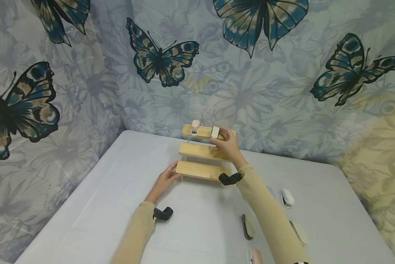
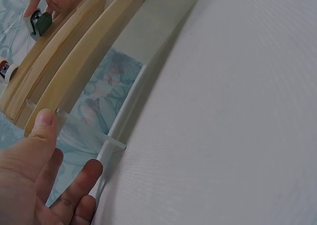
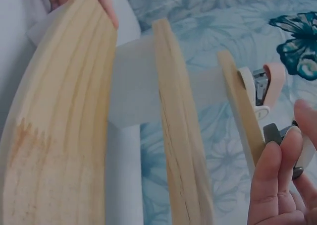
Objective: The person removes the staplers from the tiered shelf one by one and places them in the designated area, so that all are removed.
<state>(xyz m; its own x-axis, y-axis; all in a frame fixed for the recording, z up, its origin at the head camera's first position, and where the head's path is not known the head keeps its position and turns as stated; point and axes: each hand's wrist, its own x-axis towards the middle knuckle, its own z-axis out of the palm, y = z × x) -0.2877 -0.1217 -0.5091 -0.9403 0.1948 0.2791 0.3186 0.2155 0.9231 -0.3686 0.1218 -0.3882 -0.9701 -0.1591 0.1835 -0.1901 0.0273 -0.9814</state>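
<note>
Steadiness counts: the left hand (image 1: 165, 179) braces the three-tier wooden shelf (image 1: 204, 152) with relaxed fingers, so the right hand (image 1: 228, 145), pinching the white stapler (image 1: 215, 132), should seat it squarely on the top tier beside the pink stapler (image 1: 195, 127).

Pale wood shelf (image 1: 204, 151); blue butterfly-print backdrop (image 1: 164, 58); white table (image 1: 85, 205).

Top step of the wooden tiered shelf (image 1: 202, 151): a pink stapler (image 1: 195, 127) and a white stapler (image 1: 215, 132) stand apart, with open wood between them. Middle and bottom steps lie bare; staplers (image 1: 286, 197) crowd the near-right tabletop (image 1: 85, 205).
</note>
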